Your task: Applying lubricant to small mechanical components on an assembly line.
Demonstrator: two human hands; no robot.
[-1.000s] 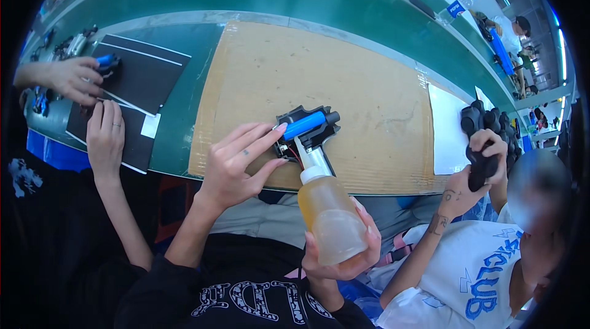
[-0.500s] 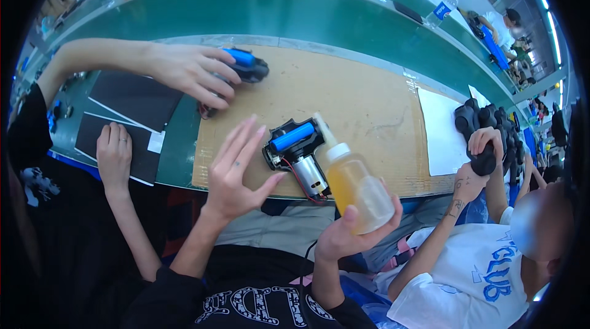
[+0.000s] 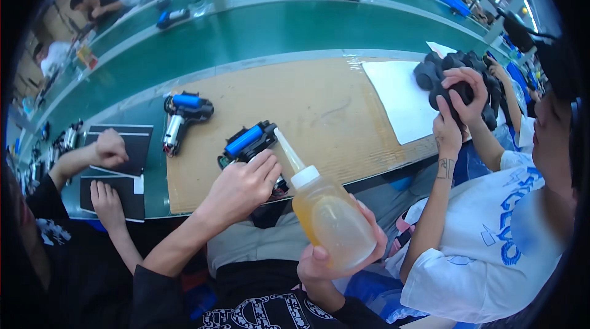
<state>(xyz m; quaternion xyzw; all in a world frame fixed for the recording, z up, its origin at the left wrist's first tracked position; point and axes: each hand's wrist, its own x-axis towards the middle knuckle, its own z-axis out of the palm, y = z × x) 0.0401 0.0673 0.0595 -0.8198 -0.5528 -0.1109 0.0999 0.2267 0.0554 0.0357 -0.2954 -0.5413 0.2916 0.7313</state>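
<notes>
My right hand grips a clear squeeze bottle of yellow oil, its long white nozzle pointing up-left at a black motor part with a blue cylinder. My left hand rests on the near side of that part, fingers curled over it, on the brown cardboard mat. A second black part with a blue cylinder and a silver barrel lies at the mat's left edge.
A person on my left has both hands on black sheets. A person in a white shirt on my right holds black parts beside a white sheet. A green conveyor belt runs behind, with bottles on its far side.
My left hand has closed down onto the blue-and-black part. The neighbour's arm has pulled back, leaving a second part at the mat's left edge. The bottle stays in my right hand.
</notes>
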